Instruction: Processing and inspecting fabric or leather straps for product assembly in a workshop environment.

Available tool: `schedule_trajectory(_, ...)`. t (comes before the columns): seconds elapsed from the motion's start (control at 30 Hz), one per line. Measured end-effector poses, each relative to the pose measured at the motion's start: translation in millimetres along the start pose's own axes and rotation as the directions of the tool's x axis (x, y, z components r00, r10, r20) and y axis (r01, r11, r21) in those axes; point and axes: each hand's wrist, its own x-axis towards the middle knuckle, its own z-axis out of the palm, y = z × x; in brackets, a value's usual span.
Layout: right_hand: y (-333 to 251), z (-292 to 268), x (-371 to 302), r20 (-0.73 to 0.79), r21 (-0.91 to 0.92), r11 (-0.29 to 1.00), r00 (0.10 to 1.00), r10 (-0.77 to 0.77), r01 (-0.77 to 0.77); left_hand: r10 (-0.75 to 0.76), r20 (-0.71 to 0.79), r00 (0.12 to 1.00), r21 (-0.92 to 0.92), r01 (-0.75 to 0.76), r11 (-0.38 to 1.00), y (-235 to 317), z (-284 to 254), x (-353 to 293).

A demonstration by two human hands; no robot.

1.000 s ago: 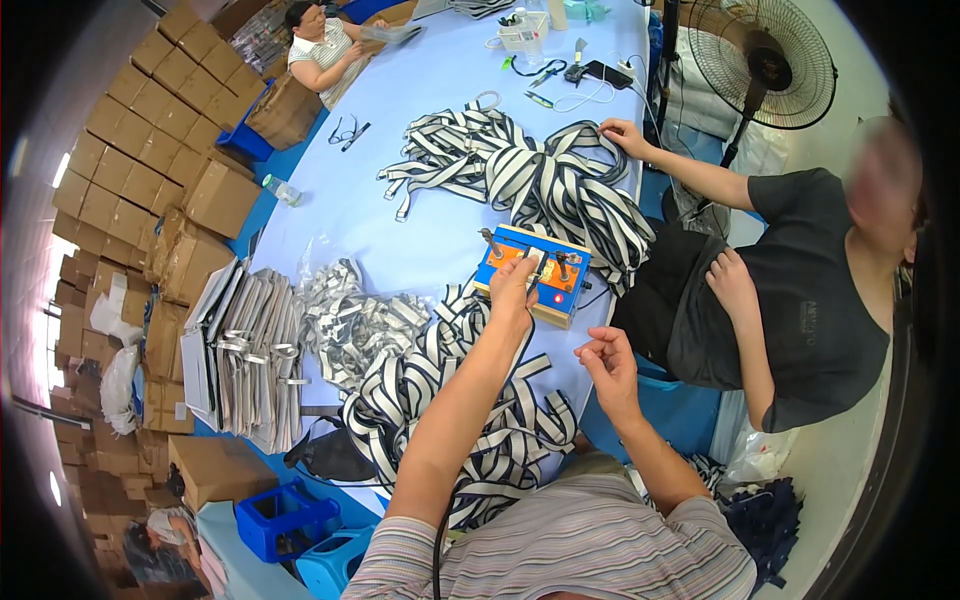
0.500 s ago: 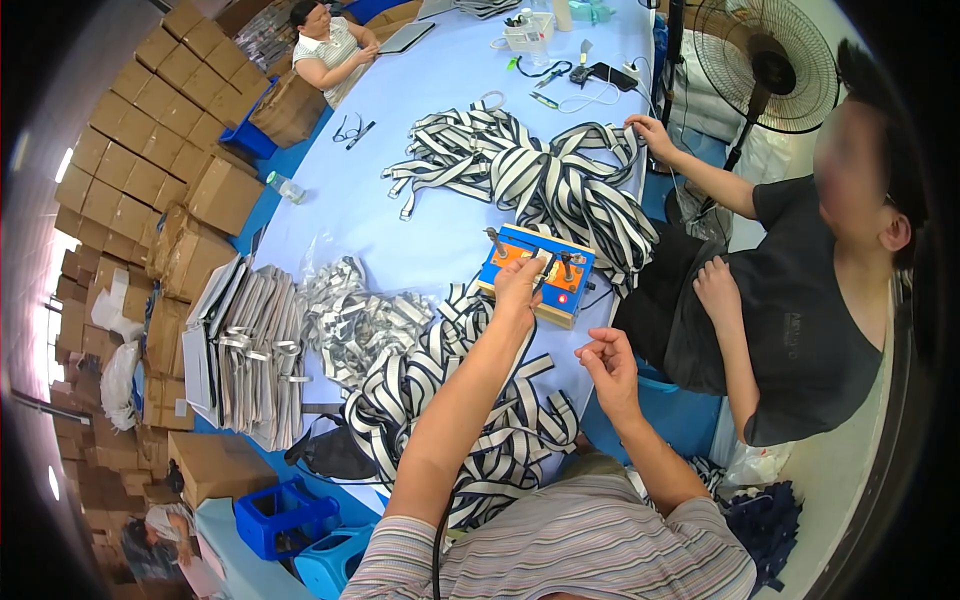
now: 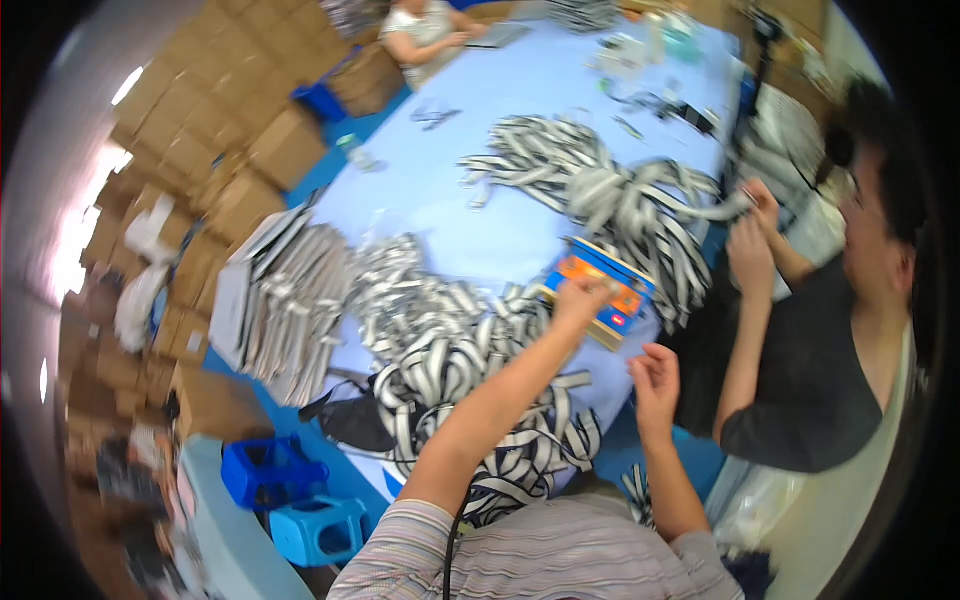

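My left hand point(image 3: 582, 302) reaches over a small blue and orange box-shaped device point(image 3: 622, 292) with wooden sides and a red light. Its fingers are closed on the device's top; what they pinch is blurred. Just right of the device's near side, my right hand point(image 3: 655, 378) is raised with loosely bent fingers, apart, holding nothing visible. Black-and-white striped straps point(image 3: 440, 365) lie heaped under my left forearm. Beyond the device rests a second strap bundle point(image 3: 600, 185), gathered at its middle.
At right, a co-worker's hands point(image 3: 755, 225) hold a strap end from the far bundle. Stacked flat grey pieces point(image 3: 290, 310) stand at the table's left edge. Blue plastic stools point(image 3: 320, 530) are on the floor at lower left. Another person point(image 3: 425, 40) sits at the far left. Cardboard boxes point(image 3: 190, 120) line the left.
The whole view has shifted, and the picture is blurrier. The co-worker has lifted the second hand and drawn a strap out to the right. My left hand stays on the device.
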Motion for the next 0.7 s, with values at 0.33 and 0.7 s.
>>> schedule_trajectory(0.33,39.3,26.1,45.4,0.369,-0.027,0.991,0.922,-0.115,0.134,0.527,-0.019,0.849,0.022,-0.527,0.850,2.1,-53.5,-99.3)
schedule_trajectory(0.7,1.7,91.2,12.4,0.773,-0.006,0.933,0.594,-0.223,0.359,0.418,-0.301,0.857,-0.316,-0.503,0.805,29.1,-111.2,-173.1)
